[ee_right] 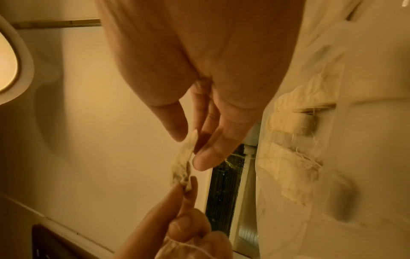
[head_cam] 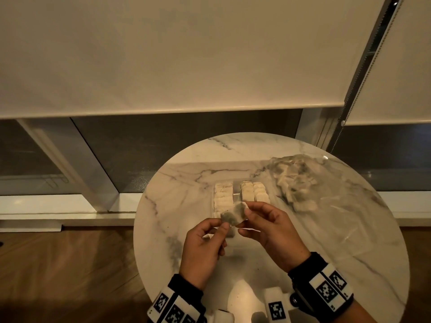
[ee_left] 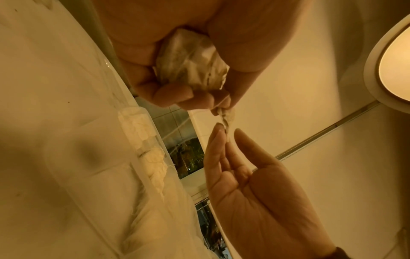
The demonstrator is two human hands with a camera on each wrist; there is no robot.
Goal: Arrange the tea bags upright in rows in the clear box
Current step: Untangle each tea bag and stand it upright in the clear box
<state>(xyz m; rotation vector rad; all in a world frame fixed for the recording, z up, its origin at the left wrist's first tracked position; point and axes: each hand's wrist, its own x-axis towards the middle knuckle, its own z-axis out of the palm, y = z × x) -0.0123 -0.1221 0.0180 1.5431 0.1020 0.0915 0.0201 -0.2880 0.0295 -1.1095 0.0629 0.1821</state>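
— Behind your counter (head_cam: 326, 241), what fills the view?

— Pale roller blinds (head_cam: 186, 50) hang over dark window panes, with wooden floor (head_cam: 58, 264) to your left. The round marble counter sits below them, and your two hands are raised above its middle.

— What lies on the counter?

— A crumpled clear bag (head_cam: 293, 180) with loose tea bags inside sits toward your far right. Just left of it stands the clear box (head_cam: 236, 193), partly hidden by your hands. Inside it you have rows of tea bags (head_cam: 247, 192) standing upright: one row on the left, two close together on the right, a gap between.

— And your hands?

— Your left hand (head_cam: 205, 243) has its fingers (ee_left: 177, 94) curled round a bunched tea bag in the palm, while its thumb and forefinger pinch the near left corner of a single tea bag (head_cam: 234, 214). Your right hand (head_cam: 270, 231) pinches that same bag's opposite edge between thumb and fingertips, the remaining fingers relaxed and nearly straight. You hold this bag stretched between both hands, in the air just in front of and above the box, not touching it.
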